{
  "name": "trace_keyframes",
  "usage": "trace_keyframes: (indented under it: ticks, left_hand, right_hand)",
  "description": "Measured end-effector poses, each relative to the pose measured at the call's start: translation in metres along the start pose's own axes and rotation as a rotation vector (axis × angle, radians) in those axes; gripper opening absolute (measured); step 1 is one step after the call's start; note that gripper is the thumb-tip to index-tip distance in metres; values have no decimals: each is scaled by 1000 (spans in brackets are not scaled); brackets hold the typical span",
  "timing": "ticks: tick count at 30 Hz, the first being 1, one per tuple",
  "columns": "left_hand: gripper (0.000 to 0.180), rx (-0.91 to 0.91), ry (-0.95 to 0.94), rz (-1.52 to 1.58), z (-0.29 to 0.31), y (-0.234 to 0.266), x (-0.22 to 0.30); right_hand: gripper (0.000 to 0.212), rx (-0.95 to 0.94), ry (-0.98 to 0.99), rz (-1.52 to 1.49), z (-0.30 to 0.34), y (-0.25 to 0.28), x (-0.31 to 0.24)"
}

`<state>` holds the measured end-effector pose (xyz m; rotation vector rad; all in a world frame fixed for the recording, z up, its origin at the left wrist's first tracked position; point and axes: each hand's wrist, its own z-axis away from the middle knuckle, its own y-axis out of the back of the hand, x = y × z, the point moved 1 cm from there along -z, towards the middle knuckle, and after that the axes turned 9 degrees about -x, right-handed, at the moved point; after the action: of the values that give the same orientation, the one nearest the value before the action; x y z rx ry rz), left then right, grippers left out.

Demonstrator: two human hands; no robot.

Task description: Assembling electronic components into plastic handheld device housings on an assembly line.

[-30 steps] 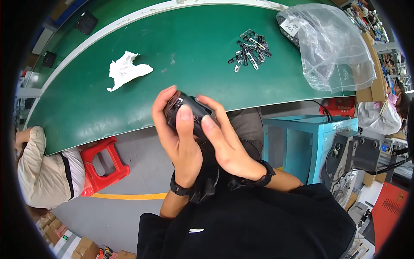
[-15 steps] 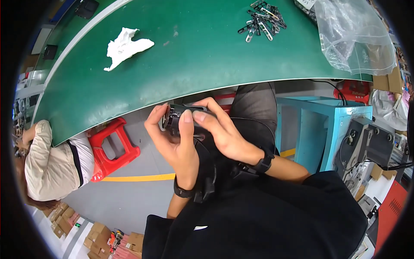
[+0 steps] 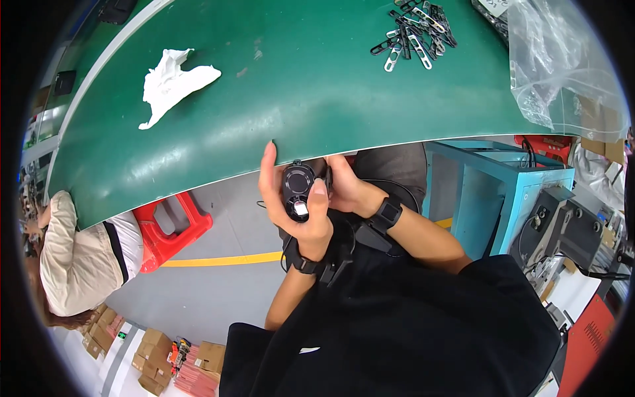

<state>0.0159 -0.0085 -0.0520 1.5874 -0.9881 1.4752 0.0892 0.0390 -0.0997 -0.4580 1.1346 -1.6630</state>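
My left hand (image 3: 289, 202) holds a small black round device (image 3: 297, 190) with a circular face and a small white patch, thumb pressed over its lower edge. My right hand (image 3: 345, 187) touches the device's right side, fingers curled against it. Both hands sit just below the near edge of the green table (image 3: 297, 99), above my lap. Each wrist wears a black band.
A crumpled white cloth (image 3: 170, 82) lies on the table's left. A pile of black and silver clips (image 3: 413, 33) sits at the far right, beside a clear plastic bag (image 3: 562, 66). A red stool (image 3: 169, 228) and another person (image 3: 76, 255) are at left, a blue cabinet (image 3: 489, 192) at right.
The hands and device have come lower and nearer my body, away from the table's edge. The right hand has slid off the device's top, so its round face shows.
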Motion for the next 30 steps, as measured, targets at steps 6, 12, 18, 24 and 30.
trace_keyframes:
  ticks: [6, 12, 18, 24, 30]
  left_hand:
    - [67, 60, 20, -81, -6, -11, 15]
    - [72, -236, 301, 186, -27, 3, 65]
    - [62, -375, 411, 325, -27, 38, 77]
    - [47, -363, 386, 143, -20, 53, 79]
    - [47, -246, 504, 123, -5, 87, 71]
  right_hand:
    - [60, -24, -193, 96, 19, -7, -21]
    - [60, -319, -209, -223, 64, -11, -20]
    - [56, -302, 593, 549, 79, -106, -193]
    - [90, 675, 1162, 1424, -57, -89, -407]
    - [103, 675, 834, 1716, -92, -84, -437]
